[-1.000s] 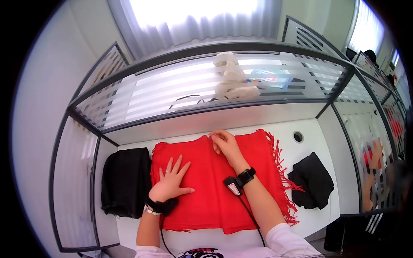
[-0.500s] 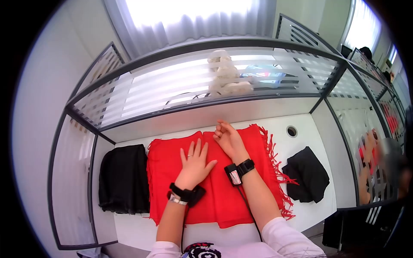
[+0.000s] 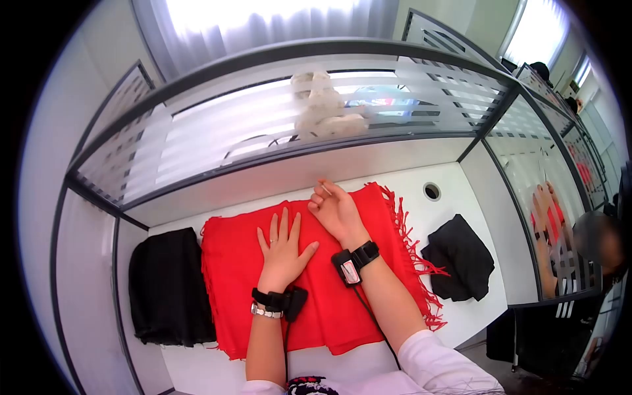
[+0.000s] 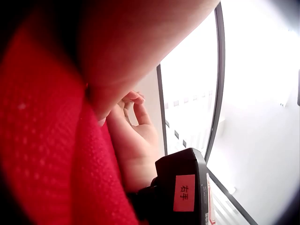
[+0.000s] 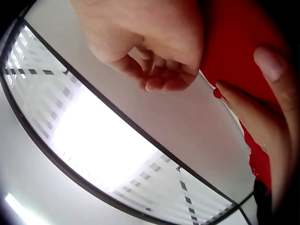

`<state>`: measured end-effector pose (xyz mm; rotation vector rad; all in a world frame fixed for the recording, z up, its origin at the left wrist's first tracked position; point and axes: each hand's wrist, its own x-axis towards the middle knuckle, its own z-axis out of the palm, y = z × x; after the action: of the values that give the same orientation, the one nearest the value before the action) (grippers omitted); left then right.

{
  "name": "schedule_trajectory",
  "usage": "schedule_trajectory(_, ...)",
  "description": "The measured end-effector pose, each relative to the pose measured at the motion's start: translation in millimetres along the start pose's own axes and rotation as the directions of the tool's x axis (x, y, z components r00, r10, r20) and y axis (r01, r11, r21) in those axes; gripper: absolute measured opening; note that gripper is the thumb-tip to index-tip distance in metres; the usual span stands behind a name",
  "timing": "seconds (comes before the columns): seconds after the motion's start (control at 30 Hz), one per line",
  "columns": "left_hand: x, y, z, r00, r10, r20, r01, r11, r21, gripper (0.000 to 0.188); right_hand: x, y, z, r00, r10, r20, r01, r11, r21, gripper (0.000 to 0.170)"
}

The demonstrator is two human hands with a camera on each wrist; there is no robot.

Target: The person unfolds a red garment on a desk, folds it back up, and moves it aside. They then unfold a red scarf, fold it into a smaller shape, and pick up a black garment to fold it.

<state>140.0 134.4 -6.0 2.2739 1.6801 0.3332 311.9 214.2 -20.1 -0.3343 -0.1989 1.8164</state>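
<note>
A red fringed cloth (image 3: 230, 263) lies spread in layers on the white table. My left hand (image 3: 283, 251) rests flat on its middle, fingers straight and thumb spread. Just right of it, my right hand (image 3: 340, 214) lies on its side near the cloth's far edge, its fingers loosely curled with nothing visible in them. The right wrist view shows that same right hand (image 5: 150, 42) with bent fingers, beside the left hand (image 5: 267, 103) on the red fabric. In the left wrist view, the left hand (image 4: 136, 47) covers part of the cloth (image 4: 42, 140).
Folded black cloth (image 3: 168, 286) lies left of the red one, and a smaller black cloth (image 3: 459, 257) is on the right. A round hole (image 3: 432, 191) pierces the table's far right part. Low partitions surround the table; a pale plush toy (image 3: 322, 108) is behind the striped panel.
My left hand has slid rightward from the cloth's left part towards its middle, its fingers now closer together. My right hand has rolled onto its side, fingers curled. The head view has shifted.
</note>
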Motion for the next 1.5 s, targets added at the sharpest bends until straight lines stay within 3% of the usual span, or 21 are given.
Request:
schedule_trajectory(0.23, 5.9, -9.9, -0.8, 0.993, 0.081, -0.089, -0.085, 0.996, -0.034, 0.076, 1.7, 1.3, 0.4, 1.000, -0.010, -0.004, 0.010, 1.000, -0.014, 0.019)
schedule_trajectory(0.37, 11.7, -16.5, -6.9, 0.980, -0.031, -0.199, -0.072, 0.868, -0.491, 0.065, 1.9, 1.9, -1.8, 1.000, -0.006, -0.008, 0.006, 1.000, -0.030, 0.019)
schedule_trajectory(0.43, 12.4, -22.8, -5.5, 0.979, -0.017, -0.201, -0.073, 0.898, -0.433, 0.048, 3.2, 1.5, -2.3, 1.000, -0.006, 0.018, 0.007, 0.999, -0.038, 0.019)
schedule_trajectory(0.5, 12.7, -24.6, -3.4, 0.978, 0.032, -0.208, -0.113, 0.913, -0.392, 0.043, 0.7, 2.0, 2.3, 1.000, -0.013, 0.004, 0.013, 0.998, -0.055, 0.020)
schedule_trajectory(0.7, 10.8, -22.6, -3.1, 0.971, 0.061, -0.231, -0.136, 0.937, -0.323, 0.044, -2.1, 3.1, 11.1, 0.997, -0.029, -0.078, 0.023, 0.997, -0.075, 0.018)
schedule_trajectory(1.37, 11.6, -21.5, -6.5, 0.978, 0.097, -0.184, -0.145, 0.951, -0.272, 0.043, 0.5, 1.1, 3.1, 0.999, -0.037, -0.013, 0.036, 0.999, -0.040, 0.017)
schedule_trajectory(1.43, 11.8, -20.7, -7.0, 0.980, -0.003, -0.198, -0.085, 0.897, -0.433, 0.042, 0.1, 1.2, 2.7, 1.000, -0.023, 0.005, 0.023, 0.999, -0.036, 0.016)
schedule_trajectory(1.5, 12.9, -21.6, -7.7, 0.971, -0.040, -0.236, -0.079, 0.878, -0.473, 0.040, -0.8, 1.1, 4.5, 0.999, -0.026, -0.031, 0.026, 1.000, -0.002, 0.020)
